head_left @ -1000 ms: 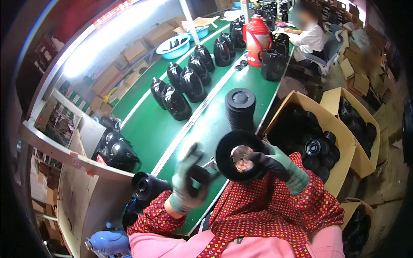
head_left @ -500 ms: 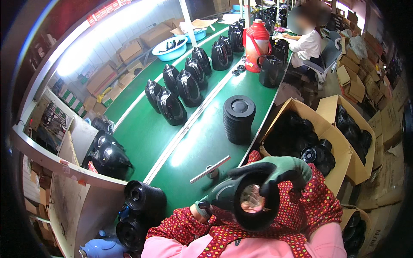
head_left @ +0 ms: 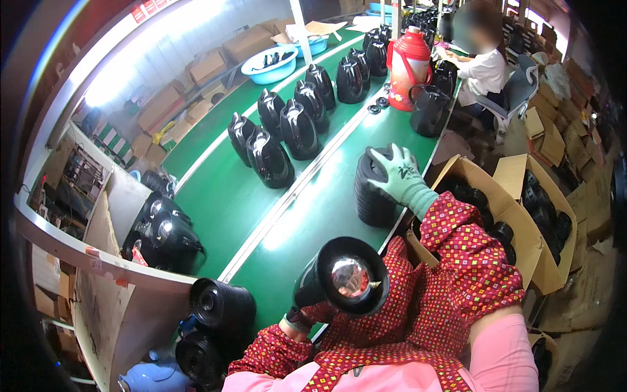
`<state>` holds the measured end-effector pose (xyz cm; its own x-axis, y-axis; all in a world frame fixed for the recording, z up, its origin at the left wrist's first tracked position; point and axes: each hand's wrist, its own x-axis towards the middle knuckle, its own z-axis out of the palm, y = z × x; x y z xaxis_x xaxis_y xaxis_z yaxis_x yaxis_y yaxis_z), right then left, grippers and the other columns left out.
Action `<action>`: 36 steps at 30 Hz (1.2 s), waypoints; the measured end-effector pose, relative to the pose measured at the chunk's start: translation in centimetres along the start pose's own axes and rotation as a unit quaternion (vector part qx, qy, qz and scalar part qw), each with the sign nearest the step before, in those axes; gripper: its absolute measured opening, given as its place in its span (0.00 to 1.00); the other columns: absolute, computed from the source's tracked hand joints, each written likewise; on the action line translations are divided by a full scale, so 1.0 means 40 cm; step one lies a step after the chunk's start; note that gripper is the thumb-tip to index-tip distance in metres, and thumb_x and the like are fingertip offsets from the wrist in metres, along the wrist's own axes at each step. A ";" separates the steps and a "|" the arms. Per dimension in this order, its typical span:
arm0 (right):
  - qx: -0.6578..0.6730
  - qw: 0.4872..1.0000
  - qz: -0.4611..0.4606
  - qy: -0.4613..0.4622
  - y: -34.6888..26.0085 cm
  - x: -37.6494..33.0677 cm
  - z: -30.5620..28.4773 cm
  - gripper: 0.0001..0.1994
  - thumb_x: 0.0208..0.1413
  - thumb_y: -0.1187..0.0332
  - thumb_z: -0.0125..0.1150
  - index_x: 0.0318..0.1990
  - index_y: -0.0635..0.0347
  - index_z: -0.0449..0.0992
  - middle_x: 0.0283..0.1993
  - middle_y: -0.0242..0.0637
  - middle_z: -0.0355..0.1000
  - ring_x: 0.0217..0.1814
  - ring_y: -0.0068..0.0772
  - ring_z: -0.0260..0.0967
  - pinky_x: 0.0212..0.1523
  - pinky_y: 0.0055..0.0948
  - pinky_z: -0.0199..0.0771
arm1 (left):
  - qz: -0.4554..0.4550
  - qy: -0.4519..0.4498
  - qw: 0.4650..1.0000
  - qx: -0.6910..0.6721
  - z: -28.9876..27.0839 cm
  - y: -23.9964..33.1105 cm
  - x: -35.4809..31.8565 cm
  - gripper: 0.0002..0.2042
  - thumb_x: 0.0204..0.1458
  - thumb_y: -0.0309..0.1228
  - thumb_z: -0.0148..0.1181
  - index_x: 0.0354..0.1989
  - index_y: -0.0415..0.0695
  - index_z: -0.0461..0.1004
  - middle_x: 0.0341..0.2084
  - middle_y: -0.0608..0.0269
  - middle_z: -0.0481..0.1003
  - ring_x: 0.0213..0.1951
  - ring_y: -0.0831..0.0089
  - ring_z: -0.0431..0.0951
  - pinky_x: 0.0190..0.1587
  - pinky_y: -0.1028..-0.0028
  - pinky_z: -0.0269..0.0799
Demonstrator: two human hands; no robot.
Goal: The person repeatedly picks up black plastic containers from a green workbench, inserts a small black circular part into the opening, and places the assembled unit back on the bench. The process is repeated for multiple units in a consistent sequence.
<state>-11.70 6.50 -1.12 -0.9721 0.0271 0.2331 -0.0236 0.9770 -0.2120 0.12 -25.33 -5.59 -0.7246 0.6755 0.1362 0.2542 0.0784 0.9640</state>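
Note:
My left hand (head_left: 298,320), gloved and mostly hidden, grips a black vacuum jug body (head_left: 317,287) from behind. The jug's wide opening tilts up toward me, showing a shiny silvery liner (head_left: 351,277) with a small pointed tip. Farther ahead, my right hand (head_left: 400,175), in a green glove with dark fingertips, rests on a stack of ribbed black round parts (head_left: 372,196). Its fingers spread and curl over the top piece, gripping its rim. That piece sits level with the stack, and the glove covers part of it.
Several black jugs (head_left: 269,160) stand on the green bench (head_left: 241,215). A red thermos (head_left: 409,68) stands beyond the stack. Cartons (head_left: 522,255) of black parts line the right side. Black cylinders (head_left: 222,307) lie at lower left. Another person (head_left: 486,72) sits at the far right.
My right hand has left the jug's rim and moved forward onto the black stack. The jug, still in my left hand, has shifted up and left, and now hides the metal T-shaped bar.

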 end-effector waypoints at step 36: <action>0.248 0.947 -0.108 0.175 -0.049 -0.696 -0.324 0.43 0.67 0.46 0.59 0.79 0.61 0.50 0.81 0.43 0.50 0.83 0.42 0.47 0.80 0.44 0.47 | 0.025 0.083 0.993 -0.085 0.020 0.126 -0.005 0.15 0.62 0.35 0.60 0.50 0.35 0.79 0.44 0.51 0.82 0.47 0.61 0.83 0.55 0.62 0.79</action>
<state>18.43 6.57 5.10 -0.7972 -0.0081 0.6037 -0.4033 0.7511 -0.5226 2.08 -24.49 -0.94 -0.8137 0.5435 0.2062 0.1900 -0.0866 0.9780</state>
